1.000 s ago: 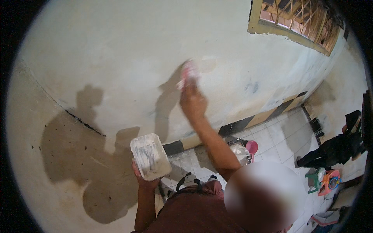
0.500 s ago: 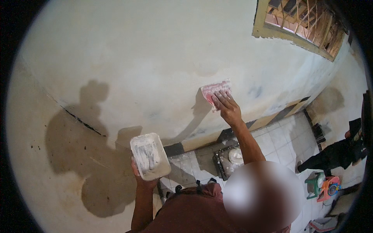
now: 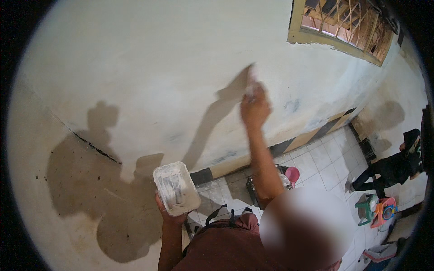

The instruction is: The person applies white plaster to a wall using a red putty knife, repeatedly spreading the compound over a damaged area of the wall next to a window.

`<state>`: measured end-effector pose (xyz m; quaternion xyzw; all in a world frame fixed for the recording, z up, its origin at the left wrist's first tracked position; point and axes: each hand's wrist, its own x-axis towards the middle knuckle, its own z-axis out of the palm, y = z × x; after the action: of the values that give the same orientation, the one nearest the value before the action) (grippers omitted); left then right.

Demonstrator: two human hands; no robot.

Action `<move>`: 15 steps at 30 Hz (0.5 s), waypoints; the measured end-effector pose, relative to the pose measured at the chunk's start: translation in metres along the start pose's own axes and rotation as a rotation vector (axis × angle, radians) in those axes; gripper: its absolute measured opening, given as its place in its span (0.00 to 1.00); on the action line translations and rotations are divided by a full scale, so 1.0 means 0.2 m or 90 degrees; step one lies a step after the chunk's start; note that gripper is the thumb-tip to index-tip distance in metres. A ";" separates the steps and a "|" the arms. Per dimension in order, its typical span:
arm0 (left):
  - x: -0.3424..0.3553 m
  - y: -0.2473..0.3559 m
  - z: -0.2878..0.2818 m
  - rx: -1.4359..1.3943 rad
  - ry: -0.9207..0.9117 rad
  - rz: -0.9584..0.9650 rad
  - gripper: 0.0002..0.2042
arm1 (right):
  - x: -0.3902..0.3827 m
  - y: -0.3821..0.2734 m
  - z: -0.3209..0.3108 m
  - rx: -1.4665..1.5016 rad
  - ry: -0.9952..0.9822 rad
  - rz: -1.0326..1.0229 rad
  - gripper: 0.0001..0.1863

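My left hand [image 3: 168,212] grips the lower side of a rectangular plastic tub [image 3: 194,202], tilted so its inside shows, with white paste smeared over the bottom and walls. My right arm is stretched up to the pale wall [image 3: 190,58]. In my right hand [image 3: 256,108] is a pink putty spreader [image 3: 252,81] coated with white paste, now turned nearly edge-on. Its tip is at the wall; whether it presses on the surface I cannot tell. Grey-blue patches mark the plaster to the right of and below the hand.
A barred window [image 3: 296,34] is at upper right. Tan and dark tiles [image 3: 296,143] edge the wall's foot above a white tiled floor [image 3: 312,167]. Behind my right arm is a pink dipper [image 3: 292,174]. At right are a person in dark clothes [image 3: 389,174] and small green and orange stools [image 3: 364,212].
My right hand has moved up and slightly left along the wall, turning the spreader from face-on to edge-on. The pink dipper has come into sight. My left hand still holds the tub.
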<state>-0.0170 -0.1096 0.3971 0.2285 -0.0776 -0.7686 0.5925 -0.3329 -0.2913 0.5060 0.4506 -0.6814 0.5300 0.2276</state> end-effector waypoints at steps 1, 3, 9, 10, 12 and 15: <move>0.02 0.01 -0.08 0.000 0.001 0.001 0.32 | -0.14 -0.12 0.05 0.094 -0.091 -0.010 0.26; 0.06 0.00 -0.23 0.354 -0.039 0.167 0.31 | -0.47 -0.34 0.14 0.111 -0.219 -0.102 0.29; 0.02 0.01 -0.08 0.014 -0.013 0.090 0.32 | -0.55 -0.25 -0.04 0.300 -0.191 -0.147 0.36; 0.03 -0.01 -0.07 0.007 -0.012 0.087 0.32 | -0.48 -0.16 -0.03 0.295 -0.147 -0.158 0.37; 0.02 0.00 -0.07 0.016 -0.014 0.072 0.33 | -0.33 -0.11 -0.07 0.252 -0.108 -0.214 0.34; 0.03 0.02 -0.07 -0.008 -0.040 0.052 0.32 | -0.18 -0.09 -0.01 0.192 -0.034 -0.394 0.27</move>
<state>-0.0090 -0.1137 0.3842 0.1973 -0.1001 -0.7511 0.6220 -0.3005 -0.2772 0.4870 0.6782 -0.4321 0.5185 0.2908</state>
